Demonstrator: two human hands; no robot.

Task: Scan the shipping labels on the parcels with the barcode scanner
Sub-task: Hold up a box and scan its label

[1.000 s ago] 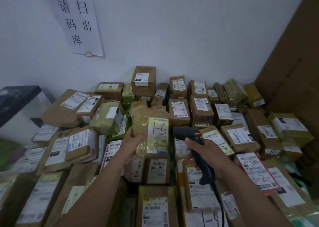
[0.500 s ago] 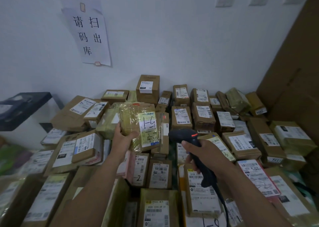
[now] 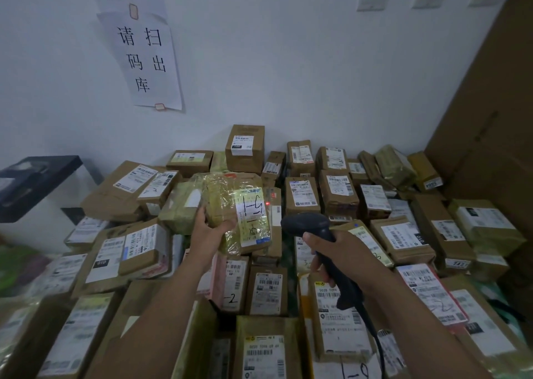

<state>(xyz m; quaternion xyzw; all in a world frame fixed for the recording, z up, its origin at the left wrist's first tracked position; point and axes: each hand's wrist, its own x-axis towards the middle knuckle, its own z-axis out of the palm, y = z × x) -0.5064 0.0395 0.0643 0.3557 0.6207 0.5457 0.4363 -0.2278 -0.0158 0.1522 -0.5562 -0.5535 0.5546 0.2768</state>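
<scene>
My left hand (image 3: 209,228) holds up a yellow tape-wrapped parcel (image 3: 230,205) above the pile, gripping its left underside. Its white shipping label (image 3: 253,215), with black handwriting, faces me. My right hand (image 3: 331,251) grips a black barcode scanner (image 3: 314,228) by the handle, its head just right of the parcel and pointing toward it. A small red light spot (image 3: 267,203) shows at the label's right edge. The scanner's cable (image 3: 377,341) runs down toward me.
Several brown cardboard parcels (image 3: 302,194) with white labels cover the whole surface up to the white wall. A paper sign (image 3: 147,58) hangs on the wall. A large cardboard sheet (image 3: 490,113) stands at the right. A dark shelf (image 3: 31,182) sits at the left.
My left hand has lifted the yellow parcel higher and farther from me. The scanner has followed, staying right of it. A red light spot now shows at the label. My head has tilted up.
</scene>
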